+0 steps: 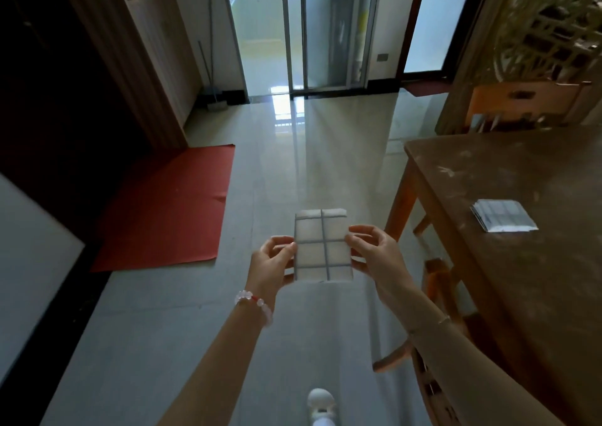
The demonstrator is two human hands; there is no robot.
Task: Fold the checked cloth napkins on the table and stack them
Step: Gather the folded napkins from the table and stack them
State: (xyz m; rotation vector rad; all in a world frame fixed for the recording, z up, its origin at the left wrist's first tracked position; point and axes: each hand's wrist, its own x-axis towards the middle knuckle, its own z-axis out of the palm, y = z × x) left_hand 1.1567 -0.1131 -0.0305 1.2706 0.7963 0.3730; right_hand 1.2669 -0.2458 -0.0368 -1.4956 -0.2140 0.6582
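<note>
Napkin [323,256] side edges under thumbs [287,249]

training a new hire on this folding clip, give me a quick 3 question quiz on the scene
1. True or false: the folded checked napkin rests on the wooden table.
2. How many hands hold it? A) none B) one C) two
3. Fill in: the stack of folded napkins lies on the ____.
Key: 1 false, it is held in the air. 2 C, the left hand and the right hand pinch its side edges. 3 table.
</note>
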